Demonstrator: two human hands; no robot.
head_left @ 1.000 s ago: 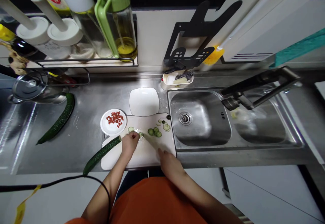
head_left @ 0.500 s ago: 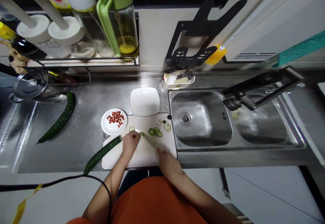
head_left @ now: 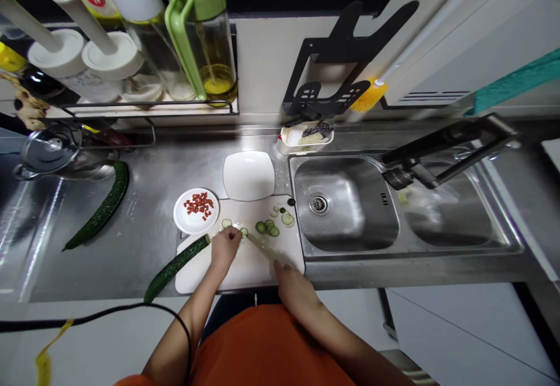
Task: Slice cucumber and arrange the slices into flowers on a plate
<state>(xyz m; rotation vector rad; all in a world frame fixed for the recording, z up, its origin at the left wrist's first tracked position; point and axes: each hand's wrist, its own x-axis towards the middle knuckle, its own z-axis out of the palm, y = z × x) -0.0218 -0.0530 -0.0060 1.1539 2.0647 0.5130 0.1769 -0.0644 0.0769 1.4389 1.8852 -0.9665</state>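
Note:
On a white cutting board (head_left: 249, 272), my left hand (head_left: 224, 249) has its fingers pinched together at a small cucumber slice (head_left: 244, 233). What lies under those fingertips is mostly hidden. My right hand (head_left: 295, 284) is closed round the handle of a knife (head_left: 262, 250), whose pale blade points up and left toward that slice. Another slice (head_left: 226, 223) lies just beyond my left knuckles. To the right are a cluster of cucumber slices (head_left: 266, 228) and some thinner pieces (head_left: 287, 218). A cut cucumber (head_left: 175, 269) rests across the board's left edge beside my left wrist.
A round plate of chopped red pieces (head_left: 196, 223) and a white square dish (head_left: 249, 176) border the board's far side. A whole cucumber (head_left: 100, 211) lies on the left counter. The double sink (head_left: 345, 246) is right. A black cable (head_left: 109, 309) crosses near my left arm.
My right hand has drawn slightly back toward me and to the right with the knife. My left hand stays almost in place at the slice.

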